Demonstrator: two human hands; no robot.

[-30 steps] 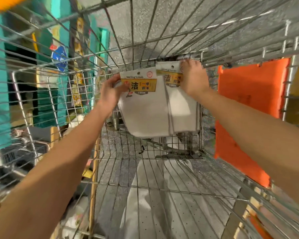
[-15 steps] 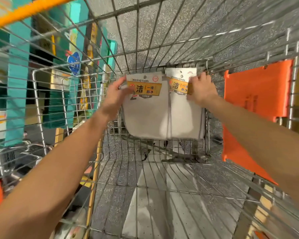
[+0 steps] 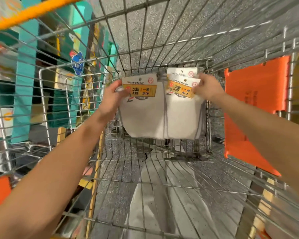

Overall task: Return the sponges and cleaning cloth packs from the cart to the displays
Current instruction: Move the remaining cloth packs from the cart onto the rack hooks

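Inside the wire shopping cart point(image 3: 145, 183), at its far end, I hold white cleaning cloth packs with yellow label cards. My left hand point(image 3: 110, 99) pinches the left pack point(image 3: 141, 116) at the left edge of its label. My right hand point(image 3: 209, 88) pinches the right pack point(image 3: 181, 118) by the right side of its card. Behind that one, the white header card of another pack point(image 3: 181, 72) sticks up. The packs hang side by side above the cart floor, their inner edges touching.
The cart's wire walls rise on both sides, with an orange plastic panel point(image 3: 255, 104) on the right wall and an orange handle bar point(image 3: 33, 12) at upper left. Teal shelving with stacked goods point(image 3: 28, 83) stands beyond the left wall. Speckled floor shows through the mesh.
The view has shifted, so the packs and both hands sit lower and more central. The two held packs have drawn slightly apart, and a header card behind the right one has come into view.
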